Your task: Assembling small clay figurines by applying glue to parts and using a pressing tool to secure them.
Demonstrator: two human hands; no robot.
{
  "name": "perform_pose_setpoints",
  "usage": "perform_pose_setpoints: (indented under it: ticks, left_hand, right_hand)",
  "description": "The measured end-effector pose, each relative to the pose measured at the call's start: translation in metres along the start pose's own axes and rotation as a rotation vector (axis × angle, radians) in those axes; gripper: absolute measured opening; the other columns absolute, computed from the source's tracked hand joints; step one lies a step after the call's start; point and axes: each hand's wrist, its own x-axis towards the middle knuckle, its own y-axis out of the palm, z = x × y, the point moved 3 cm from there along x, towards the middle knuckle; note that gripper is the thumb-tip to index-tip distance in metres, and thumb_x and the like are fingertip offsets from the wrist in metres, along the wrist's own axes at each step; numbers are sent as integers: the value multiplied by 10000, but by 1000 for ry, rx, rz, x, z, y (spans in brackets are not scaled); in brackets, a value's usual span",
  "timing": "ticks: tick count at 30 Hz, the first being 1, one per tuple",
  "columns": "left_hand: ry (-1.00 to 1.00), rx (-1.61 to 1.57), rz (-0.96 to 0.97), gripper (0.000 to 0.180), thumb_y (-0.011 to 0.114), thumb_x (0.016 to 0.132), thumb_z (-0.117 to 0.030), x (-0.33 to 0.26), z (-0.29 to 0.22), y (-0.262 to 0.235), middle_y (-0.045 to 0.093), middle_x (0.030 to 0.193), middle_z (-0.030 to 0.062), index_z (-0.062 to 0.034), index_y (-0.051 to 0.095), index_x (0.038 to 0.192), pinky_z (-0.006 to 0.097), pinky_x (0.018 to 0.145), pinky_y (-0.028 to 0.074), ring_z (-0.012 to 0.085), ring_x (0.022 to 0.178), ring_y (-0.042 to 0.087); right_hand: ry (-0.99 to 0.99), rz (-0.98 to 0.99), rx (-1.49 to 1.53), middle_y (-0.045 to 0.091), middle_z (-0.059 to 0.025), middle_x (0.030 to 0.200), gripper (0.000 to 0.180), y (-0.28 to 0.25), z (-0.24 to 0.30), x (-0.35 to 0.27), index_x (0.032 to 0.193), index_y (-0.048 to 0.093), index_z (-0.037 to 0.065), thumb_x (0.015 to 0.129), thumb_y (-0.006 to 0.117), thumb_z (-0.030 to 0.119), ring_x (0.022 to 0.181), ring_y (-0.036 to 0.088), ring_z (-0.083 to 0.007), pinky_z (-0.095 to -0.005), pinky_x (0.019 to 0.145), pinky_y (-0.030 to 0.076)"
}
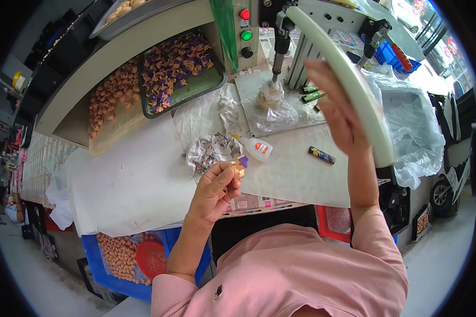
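Observation:
In my left hand (215, 191), pinched between thumb and fingers, is a small purple-and-tan moulded figure part (240, 164). It is held above the front of the work table. My right hand (339, 108) is raised beside a long curved white lever (349, 79) of a bench press, its fingers stretched out and partly smeared by motion. The lever hides one side of that hand, and I cannot tell whether they touch. Left of it, the press's vertical rod (278, 61) points down at a plastic-wrapped lump (271, 95) on a metal base plate (251, 108).
A black tray (220, 74) holds many purple-and-tan parts, beside a heap of round tan pieces (111, 95). Crumpled cloth (209, 150), a white squeeze bottle (259, 149) and a dark printed cylinder (321, 155) lie ahead. A blue bin (103, 272) stands lower left; a plastic-lined container (415, 124) is at right.

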Motion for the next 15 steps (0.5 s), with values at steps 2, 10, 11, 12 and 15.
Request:
perform_pose_setpoints:
  ticks: [2, 10, 11, 12, 15]
  left_hand:
    - [-18, -23, 9, 189, 642, 908, -198, 3, 0, 9, 626, 969, 67, -96, 575, 1052, 210, 596, 528, 98, 781, 599]
    - [8, -40, 30, 138, 639, 907, -152, -2, -4, 40, 646, 952, 52, -77, 607, 1019, 197, 593, 534, 73, 767, 612]
    - [10, -56, 17, 155, 639, 905, -141, -4, -4, 37, 650, 970, 63, -79, 608, 1043, 201, 599, 537, 80, 773, 615]
    - [12, -53, 20, 155, 639, 905, -141, -6, -5, 32, 650, 970, 63, -79, 608, 1043, 201, 599, 537, 80, 773, 615]
    - [56, -105, -23, 258, 634, 899, -94, -13, -17, 15, 655, 1036, 102, -89, 595, 1154, 220, 615, 544, 113, 804, 630]
  right_hand:
    - [-296, -284, -57, 692, -145, 1053, 248, -21, -24, 39, 1094, 673, -6, 914, 538, 99, 1014, 640, -238, -328, 895, 470]
    - [126, -280, 257, 671, -175, 1031, 240, -22, -67, 128, 1092, 661, 4, 914, 594, 151, 861, 649, -237, -316, 791, 503]
    - [192, -354, 297, 673, -161, 1008, 281, -21, -66, 117, 1136, 631, 0, 902, 611, 154, 835, 641, -211, -303, 754, 501]
    - [259, -426, 335, 674, -147, 985, 334, -17, -66, 103, 1181, 601, -4, 890, 629, 158, 809, 633, -184, -289, 718, 499]
    - [149, -526, -93, 708, -91, 901, 156, -10, -63, 47, 936, 702, 18, 838, 657, 131, 798, 646, -149, -246, 712, 488]
